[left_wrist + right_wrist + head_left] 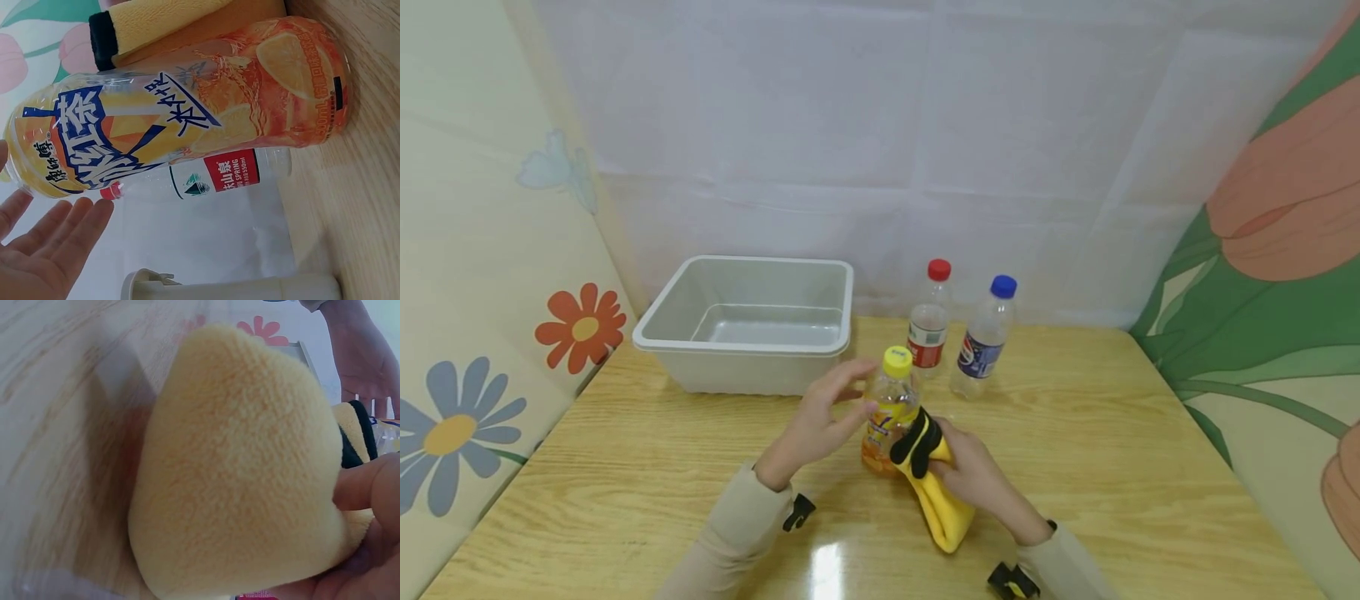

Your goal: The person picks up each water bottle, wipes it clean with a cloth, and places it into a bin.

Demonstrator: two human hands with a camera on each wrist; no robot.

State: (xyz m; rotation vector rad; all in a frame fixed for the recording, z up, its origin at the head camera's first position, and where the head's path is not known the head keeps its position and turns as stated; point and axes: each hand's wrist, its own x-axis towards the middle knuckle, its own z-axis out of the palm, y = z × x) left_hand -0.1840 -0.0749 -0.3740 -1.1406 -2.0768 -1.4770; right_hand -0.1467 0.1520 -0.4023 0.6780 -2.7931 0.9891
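Observation:
A bottle with a yellow cap and a yellow-orange iced tea label (880,429) stands upright on the table. On its left is my left hand (826,418), thumb and fingers spread beside the upper part; in the left wrist view those fingers (75,234) look fairly straight, and whether they touch is hard to tell. My right hand (973,468) grips a folded yellow cloth (951,512) with black edging, held against or close to the bottle's right side. Its fluffy surface (244,469) fills much of the right wrist view.
Behind stand a clear bottle with a red cap (928,325) and one with a blue cap (987,337). A white plastic bin (745,367) sits at the back left of the wooden table (662,483). A white sheet (880,125) hangs behind the table.

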